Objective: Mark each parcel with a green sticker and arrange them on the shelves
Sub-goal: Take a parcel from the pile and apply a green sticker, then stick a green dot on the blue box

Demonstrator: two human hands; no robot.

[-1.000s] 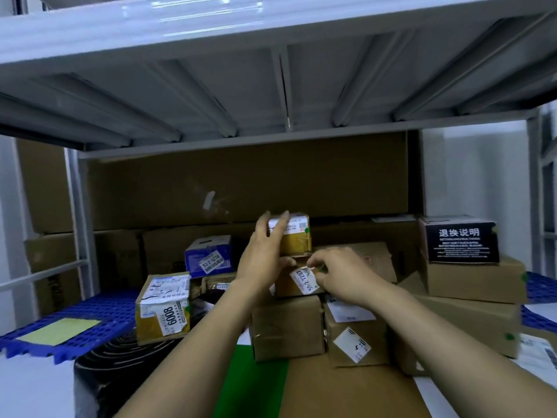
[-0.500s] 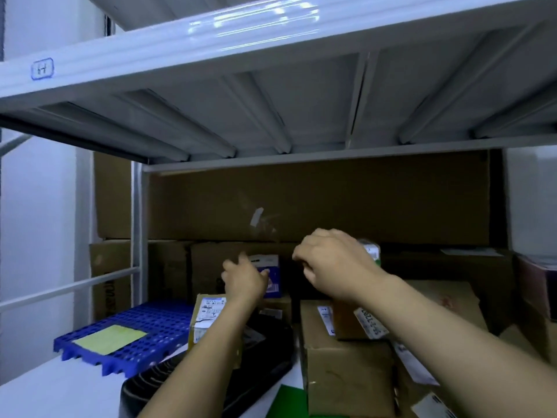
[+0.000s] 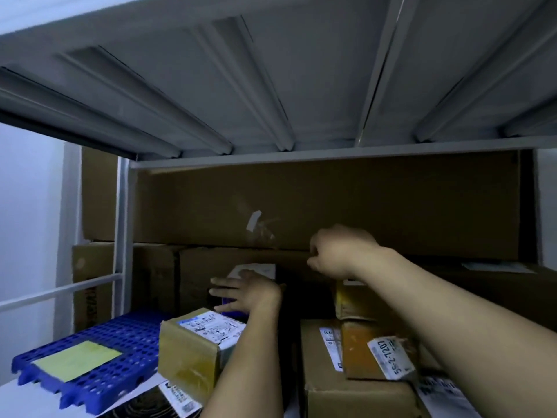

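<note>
My left hand [image 3: 247, 292] lies with straight fingers on a small blue box with a white top [image 3: 256, 268] at the back of the shelf. My right hand [image 3: 340, 251] is curled over the top of a small yellow-taped parcel [image 3: 355, 303]; the grip itself is hidden. That parcel stands on an orange box with a white number label [image 3: 361, 354], which rests on a brown carton [image 3: 346, 393]. A taped parcel with a printed label [image 3: 193, 348] sits in front of my left hand. No green sticker shows.
A blue perforated pallet [image 3: 99, 384] carrying a yellow-green sheet [image 3: 75, 360] lies at the left. Large brown cartons [image 3: 301, 206] fill the back. The grey upper shelf [image 3: 271, 70] hangs low overhead, and a white shelf post [image 3: 120, 221] stands at left.
The view has swung left and closer. My right hand took over the small parcel and moved it right onto the orange box; my left hand let go and reached left to the blue box.
</note>
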